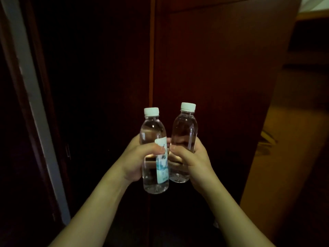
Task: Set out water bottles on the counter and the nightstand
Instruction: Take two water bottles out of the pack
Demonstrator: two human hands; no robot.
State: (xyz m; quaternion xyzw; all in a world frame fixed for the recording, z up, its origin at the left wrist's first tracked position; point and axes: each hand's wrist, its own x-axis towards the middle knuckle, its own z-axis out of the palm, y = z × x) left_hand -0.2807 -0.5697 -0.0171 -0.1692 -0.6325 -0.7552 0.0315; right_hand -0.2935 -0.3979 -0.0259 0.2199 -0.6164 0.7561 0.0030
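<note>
Two clear plastic water bottles with white caps are held upright side by side in front of me. My left hand [137, 157] grips the left bottle [154, 129], which has a pale blue and white label on its right side. My right hand [190, 157] grips the right bottle [185, 127] around its lower half. The two bottles almost touch at hand height. Neither a counter nor a nightstand is in view.
A dark wooden wardrobe or door panel [222, 77] fills the view straight ahead, very close. A pale door frame strip [30, 97] runs down the left side. On the right, a dim yellowish carpeted floor [288, 157] opens into a brighter room.
</note>
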